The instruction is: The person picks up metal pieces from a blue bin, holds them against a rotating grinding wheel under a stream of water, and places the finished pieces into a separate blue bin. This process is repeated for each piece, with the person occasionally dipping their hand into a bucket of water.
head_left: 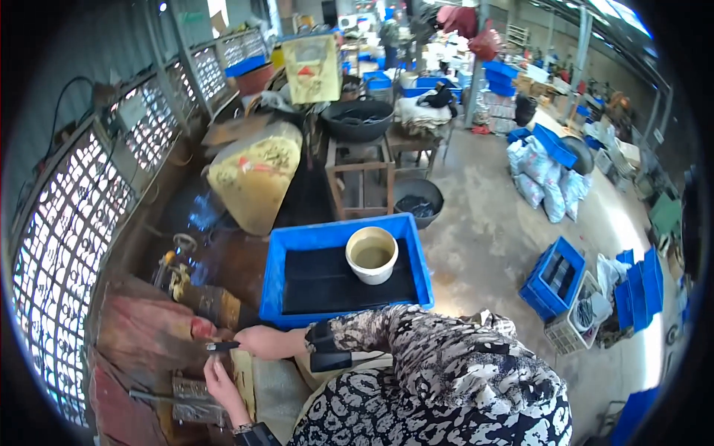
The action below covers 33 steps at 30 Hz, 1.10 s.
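Note:
My right hand (269, 343) is closed on a small flat dark piece (222, 346) with a shiny edge. The piece juts out to the left from my fingers; its exact kind is too small to make out. Just below it my left hand (222, 381) points upward, fingers stretched and slightly apart, with nothing visible in them. Its fingertips are close under the piece; I cannot tell if they touch it. A machine with a brownish cylindrical part (216, 303) stands beyond my hands, beside a reddish cloth (141, 327).
A blue tray (274, 279) ahead holds dark liquid or lining and a pale bucket (372, 256). Behind it are a yellowish machine guard (260, 178), a black basin (358, 123) on a stand and another basin (418, 202) on the floor. Blue crates (552, 279) and filled bags (547, 178) lie right.

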Tool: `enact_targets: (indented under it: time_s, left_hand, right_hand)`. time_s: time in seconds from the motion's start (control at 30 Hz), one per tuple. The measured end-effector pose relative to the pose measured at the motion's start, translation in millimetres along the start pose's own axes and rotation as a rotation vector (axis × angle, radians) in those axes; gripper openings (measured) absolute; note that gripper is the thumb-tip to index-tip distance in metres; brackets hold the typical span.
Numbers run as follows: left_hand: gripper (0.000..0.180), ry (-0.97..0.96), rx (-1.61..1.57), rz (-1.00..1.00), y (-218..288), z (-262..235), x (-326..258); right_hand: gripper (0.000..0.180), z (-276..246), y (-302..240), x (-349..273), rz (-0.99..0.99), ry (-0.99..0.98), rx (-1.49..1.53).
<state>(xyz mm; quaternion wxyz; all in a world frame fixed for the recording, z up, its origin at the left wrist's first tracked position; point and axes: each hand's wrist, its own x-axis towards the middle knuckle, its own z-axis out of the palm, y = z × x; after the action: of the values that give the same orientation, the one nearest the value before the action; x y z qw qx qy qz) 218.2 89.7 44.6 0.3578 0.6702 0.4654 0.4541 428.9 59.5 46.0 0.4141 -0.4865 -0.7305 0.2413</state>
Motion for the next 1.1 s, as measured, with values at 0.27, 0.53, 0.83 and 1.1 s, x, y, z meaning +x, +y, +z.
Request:
enact_targets:
  time_s: [0.27, 0.53, 0.83, 1.1]
  left_hand:
    - [0.035, 0.283, 0.713, 0.361, -42, -29, -7]
    - [0.035, 0.259, 0.865, 0.367, -48, -30, -2]
    - [0.034, 0.236, 0.948, 0.350, -43, -21, -3]
    - [0.030, 0.239, 0.944, 0.304, -40, -12, -1]
  right_hand:
    - [0.011, -86, 48, -56, 0.424, 0.085, -0.463]
    - [0.013, -179, 125, -132, 0.928, 0.361, -0.766]
    - [0.014, -212, 201, -186, 0.892, 0.038, -0.777]
    - [0.031, -213, 220, -168, 1.089, -0.191, -0.625]
